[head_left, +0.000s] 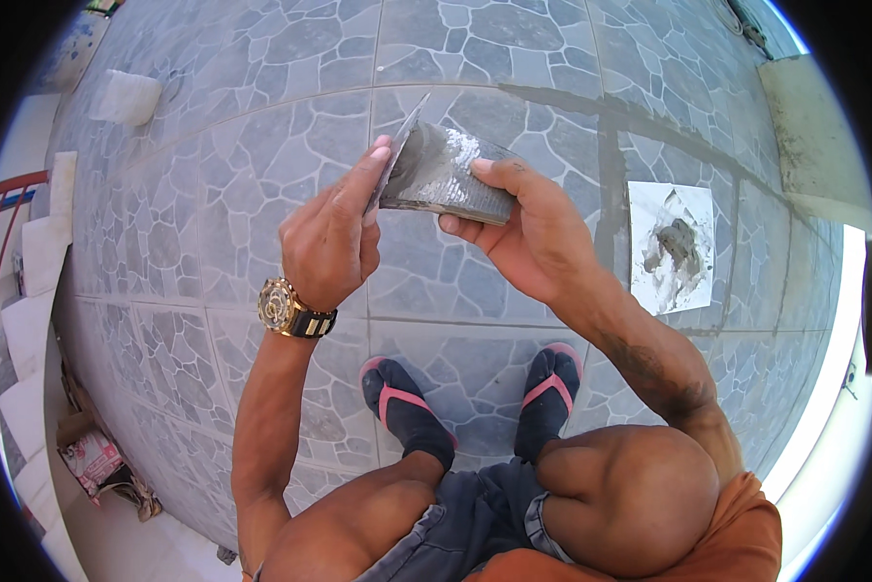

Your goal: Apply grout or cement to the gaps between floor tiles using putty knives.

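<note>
Over the floor in front of me, my right hand [543, 228] grips the right end of a rectangular tile piece [489, 199], thumb on top and fingers beneath. Its upturned face has fine ridges, grey wet mortar [417, 160] on the left and white patches near the middle. A thin, flat scraper blade [393, 155] stands steeply tilted at the tile's left end. My left hand [329, 238] is closed around that blade, which hides any handle. On the floor to the right lies a white square sheet [642, 209] bearing a lump of grey mortar [678, 242].
Stone-patterned grey floor tiles [290, 126] surround me, with dark mortar in the joints at right. A white roll-like object [130, 97] lies far left. White stepped edging [29, 339] and a red railing [19, 181] border the left; a concrete block [805, 131] stands right.
</note>
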